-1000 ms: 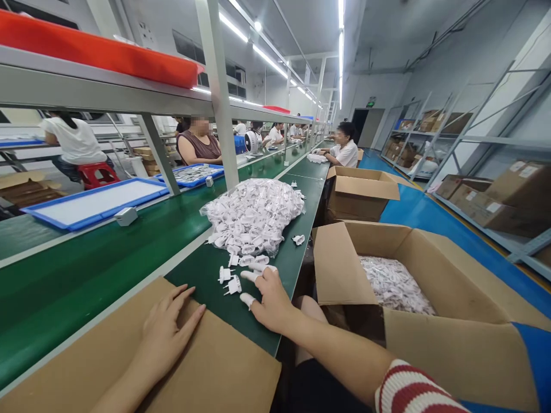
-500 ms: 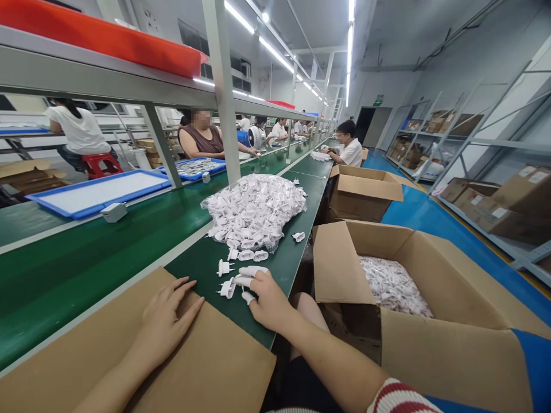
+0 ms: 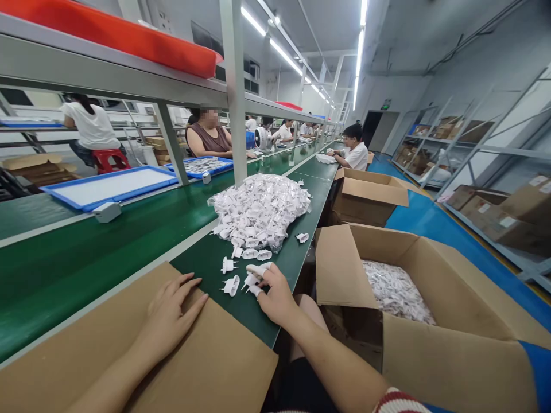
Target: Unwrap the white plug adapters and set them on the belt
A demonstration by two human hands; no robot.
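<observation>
My left hand [image 3: 174,312] lies with fingers stretched out on a brown cardboard sheet [image 3: 206,361], holding nothing. White cots cover several fingertips of my right hand [image 3: 273,289], which is closed around a white two-pin plug piece [image 3: 250,280] just above the green bench. Left of those fingers rests a loose plug piece [image 3: 232,285], pins pointing left. Another plug piece [image 3: 228,264] lies farther back, pins to the right. Beyond them, a heap of white plug pieces [image 3: 262,209] sits in a clear plastic bag, with a few loose ones at its front edge.
To my right stands an open carton [image 3: 456,361] with bagged white parts inside; another carton [image 3: 365,198] is behind it. A green conveyor [image 3: 107,264] runs along the left, with blue trays [image 3: 116,189] beside it. A metal post [image 3: 235,92] rises behind the heap. Co-workers sit farther along.
My right hand has shifted slightly right, away from the loose plug piece, and the plug piece between its fingers now shows. My left hand stays on the cardboard. The view has turned slightly.
</observation>
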